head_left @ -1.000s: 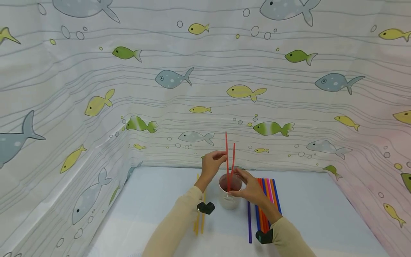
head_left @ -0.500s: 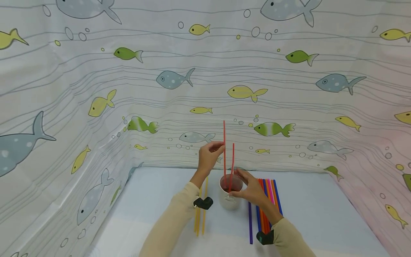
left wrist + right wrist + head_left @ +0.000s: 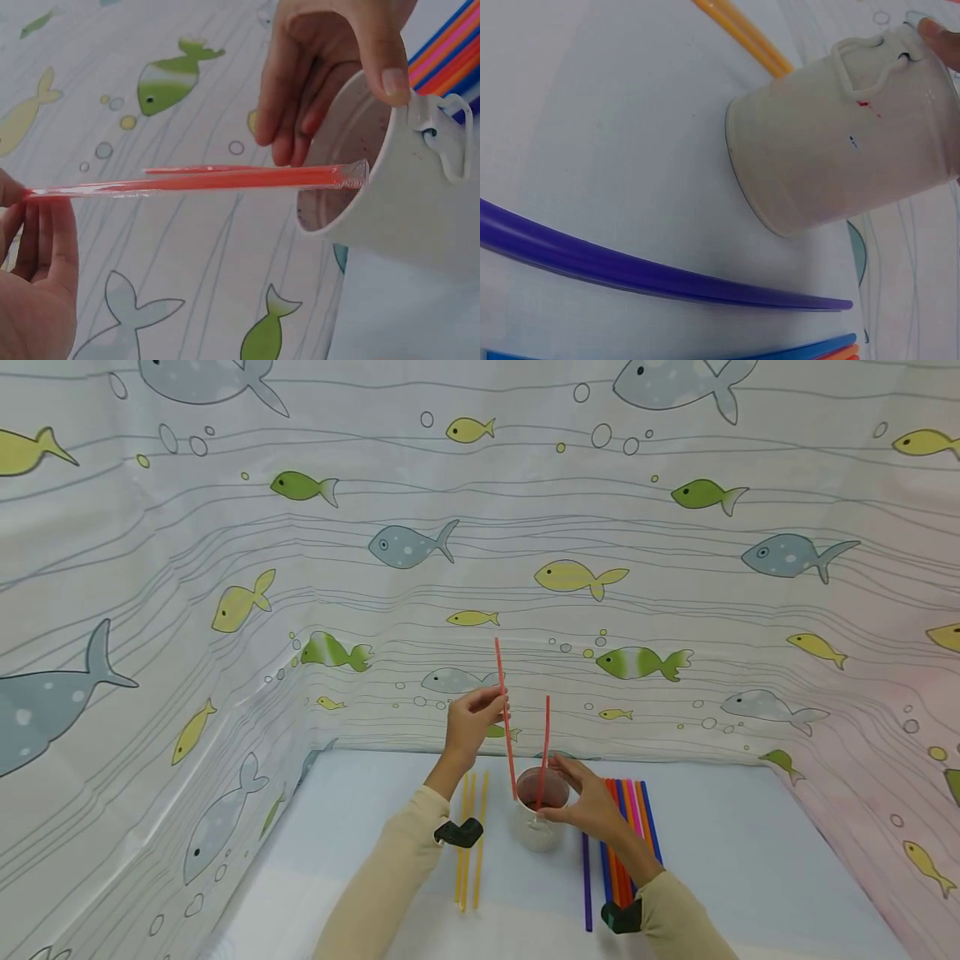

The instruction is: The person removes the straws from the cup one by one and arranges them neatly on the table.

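My left hand [image 3: 471, 722] pinches a red straw [image 3: 507, 735] near its upper part, to the left of a white metal pail [image 3: 538, 837]. The straw's lower end is beside the pail's rim in the head view; in the left wrist view it overlaps the pail's mouth and shows a clear tip [image 3: 351, 175]. A second red straw [image 3: 547, 727] stands in the pail, leaning slightly. My right hand [image 3: 591, 800] grips the pail's rim, thumb [image 3: 393, 82] at the near side by the wire handle [image 3: 459, 142], fingers toward the far side. The pail stands upright on the table.
Several yellow straws [image 3: 464, 852] lie left of the pail. A purple straw [image 3: 587, 885] lies to its right, beside a row of blue, orange, red and pink straws [image 3: 647, 806] partly under my right arm. A fish-print cloth [image 3: 420, 593] hangs behind the white table [image 3: 360, 810].
My left hand has lifted the red straw from inside the pail and carried it left, beside the rim. The right hand stays on the pail.
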Demonstrator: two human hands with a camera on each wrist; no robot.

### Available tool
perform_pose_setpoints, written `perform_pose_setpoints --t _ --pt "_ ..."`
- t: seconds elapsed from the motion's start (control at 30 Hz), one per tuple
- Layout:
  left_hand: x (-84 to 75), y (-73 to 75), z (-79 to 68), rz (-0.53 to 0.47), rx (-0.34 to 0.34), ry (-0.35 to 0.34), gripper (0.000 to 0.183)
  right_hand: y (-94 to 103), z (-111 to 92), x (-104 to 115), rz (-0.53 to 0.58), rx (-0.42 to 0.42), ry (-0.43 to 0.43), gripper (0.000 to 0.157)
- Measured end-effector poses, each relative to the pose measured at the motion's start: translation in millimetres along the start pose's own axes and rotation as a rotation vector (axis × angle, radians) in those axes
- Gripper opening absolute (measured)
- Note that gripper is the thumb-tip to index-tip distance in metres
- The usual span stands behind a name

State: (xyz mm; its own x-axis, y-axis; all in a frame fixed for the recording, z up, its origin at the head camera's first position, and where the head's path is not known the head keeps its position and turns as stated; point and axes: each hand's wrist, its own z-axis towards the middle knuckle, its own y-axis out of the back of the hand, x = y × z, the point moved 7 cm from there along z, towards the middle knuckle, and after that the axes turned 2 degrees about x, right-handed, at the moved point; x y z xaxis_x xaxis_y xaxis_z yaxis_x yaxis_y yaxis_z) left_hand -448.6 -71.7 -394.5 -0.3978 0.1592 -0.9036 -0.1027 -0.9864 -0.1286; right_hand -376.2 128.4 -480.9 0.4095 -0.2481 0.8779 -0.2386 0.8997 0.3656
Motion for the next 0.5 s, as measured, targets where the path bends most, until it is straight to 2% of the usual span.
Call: perform_pose_setpoints --t 0.07,0.27,0.5 --pt "4.4 4.7 -1.6 -0.016 0.002 0.009 0.027 0.0 -2 10 0.003 0.006 -0.013 0.091" --pt "18.2 19.5 -7.8 -0.026 -0.004 0.052 0.029 -0.4 -2 10 -0.006 0.004 -0.030 0.090" --pt "35.4 39.4 -16.1 -0.019 -0.015 0.117 0.022 -0.7 -1 11 -0.005 0.008 -0.013 0.091"
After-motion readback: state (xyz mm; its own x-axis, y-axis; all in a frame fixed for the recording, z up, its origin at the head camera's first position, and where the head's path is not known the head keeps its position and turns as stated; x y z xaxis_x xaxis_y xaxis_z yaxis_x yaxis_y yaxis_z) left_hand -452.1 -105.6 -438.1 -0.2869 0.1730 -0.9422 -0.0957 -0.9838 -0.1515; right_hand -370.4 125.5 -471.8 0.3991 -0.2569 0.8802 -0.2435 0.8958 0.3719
